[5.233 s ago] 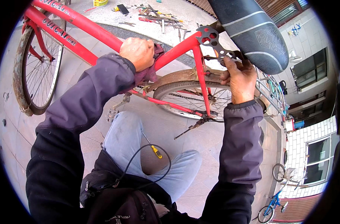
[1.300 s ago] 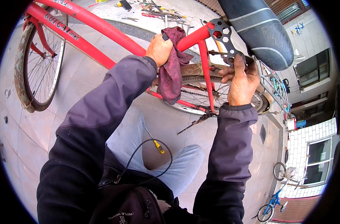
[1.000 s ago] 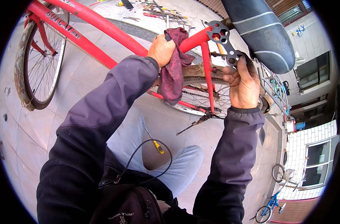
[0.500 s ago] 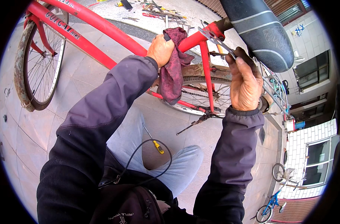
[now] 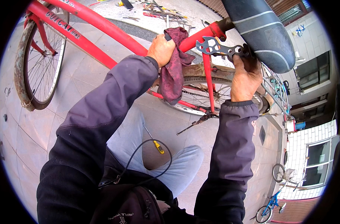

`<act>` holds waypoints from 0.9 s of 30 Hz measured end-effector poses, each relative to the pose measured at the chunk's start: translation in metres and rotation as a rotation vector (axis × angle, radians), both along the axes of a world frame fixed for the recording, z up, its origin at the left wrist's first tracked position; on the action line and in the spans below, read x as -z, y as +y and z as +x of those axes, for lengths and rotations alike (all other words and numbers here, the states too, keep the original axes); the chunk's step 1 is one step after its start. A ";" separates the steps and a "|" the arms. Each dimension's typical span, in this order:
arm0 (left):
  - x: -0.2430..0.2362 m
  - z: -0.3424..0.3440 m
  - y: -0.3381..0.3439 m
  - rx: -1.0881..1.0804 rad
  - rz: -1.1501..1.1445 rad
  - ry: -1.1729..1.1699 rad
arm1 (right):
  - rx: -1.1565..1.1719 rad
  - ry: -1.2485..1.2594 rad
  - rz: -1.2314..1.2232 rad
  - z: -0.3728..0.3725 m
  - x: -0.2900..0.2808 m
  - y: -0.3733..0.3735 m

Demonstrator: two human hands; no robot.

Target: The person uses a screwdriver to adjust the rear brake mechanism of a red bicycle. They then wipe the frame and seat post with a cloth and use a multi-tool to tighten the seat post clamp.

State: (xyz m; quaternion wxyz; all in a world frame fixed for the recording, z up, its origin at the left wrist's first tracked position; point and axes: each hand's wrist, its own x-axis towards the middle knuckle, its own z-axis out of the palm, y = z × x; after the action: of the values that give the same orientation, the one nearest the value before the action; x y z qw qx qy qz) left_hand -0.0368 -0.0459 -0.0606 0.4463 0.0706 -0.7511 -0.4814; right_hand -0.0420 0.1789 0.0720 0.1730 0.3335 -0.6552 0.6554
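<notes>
My left hand (image 5: pixel 160 51) is closed round a dark red cloth (image 5: pixel 172 84), beside the red bicycle frame (image 5: pixel 119 39). A short black piece shows at the top of that grip, in line with a thin pale shaft; how they join is unclear. In my right hand (image 5: pixel 245 83) is a flat, dark multi-hole bicycle wrench (image 5: pixel 225 49), pinched between thumb and fingers at its right end. Its broad face shows, just below the seat clamp and left of the black saddle (image 5: pixel 265 37). Some right fingers are hidden behind it.
A yellow-handled screwdriver (image 5: pixel 159 148) lies on the paving between my legs. Several loose tools (image 5: pixel 166 15) are spread on the ground beyond the frame. The rusty front wheel (image 5: pixel 41 59) stands at left, and a blue bicycle (image 5: pixel 269 207) at far lower right.
My right hand has turned the wrench from nearly edge-on to face-on and lowered its left end. My left hand and the cloth have hardly moved.
</notes>
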 end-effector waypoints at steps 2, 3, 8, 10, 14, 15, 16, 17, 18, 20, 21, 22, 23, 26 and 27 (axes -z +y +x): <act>-0.002 0.002 0.001 0.002 0.007 -0.017 | -0.094 -0.025 -0.020 0.002 0.001 0.000; -0.001 0.001 0.001 -0.005 0.014 -0.018 | -0.114 -0.035 0.010 0.001 0.001 0.002; -0.003 0.004 0.002 -0.004 0.003 0.009 | -0.194 -0.099 0.139 0.000 -0.006 0.013; -0.003 0.006 0.000 -0.015 -0.070 -0.001 | -0.204 -0.087 0.109 0.005 -0.008 0.012; -0.004 0.005 0.003 -0.013 -0.095 -0.017 | -0.156 -0.080 0.107 0.000 -0.017 0.017; -0.005 0.005 0.003 -0.018 -0.124 -0.023 | -0.123 -0.068 0.120 -0.006 -0.018 0.019; -0.006 0.005 0.003 -0.023 -0.154 -0.029 | -0.089 -0.057 0.134 -0.009 -0.020 0.020; -0.005 0.006 0.001 -0.033 -0.184 -0.038 | -0.085 -0.054 0.151 -0.008 -0.021 0.017; 0.000 0.002 -0.001 -0.033 -0.113 -0.022 | -0.098 -0.052 0.155 -0.009 -0.021 0.016; 0.007 -0.006 -0.004 -0.026 -0.008 0.006 | -0.120 -0.048 0.165 -0.013 -0.019 0.014; 0.009 -0.008 -0.004 -0.018 0.027 0.017 | -0.112 -0.039 0.168 -0.013 -0.019 0.014; 0.010 -0.008 -0.005 -0.004 0.024 0.022 | -0.104 -0.030 0.171 -0.012 -0.021 0.013; 0.008 -0.007 -0.003 0.013 0.021 0.026 | -0.093 -0.021 0.174 -0.011 -0.024 0.014; 0.002 -0.002 0.001 -0.008 -0.049 0.026 | -0.021 -0.010 0.255 -0.011 -0.035 0.014; 0.002 -0.002 0.001 0.007 -0.020 0.026 | -0.011 -0.039 0.243 -0.010 -0.037 0.012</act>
State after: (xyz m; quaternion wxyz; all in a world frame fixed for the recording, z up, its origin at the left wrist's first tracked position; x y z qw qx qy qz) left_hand -0.0392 -0.0451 -0.0629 0.4548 0.0572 -0.7504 -0.4762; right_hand -0.0520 0.1910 0.1089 0.1149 0.3428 -0.7312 0.5784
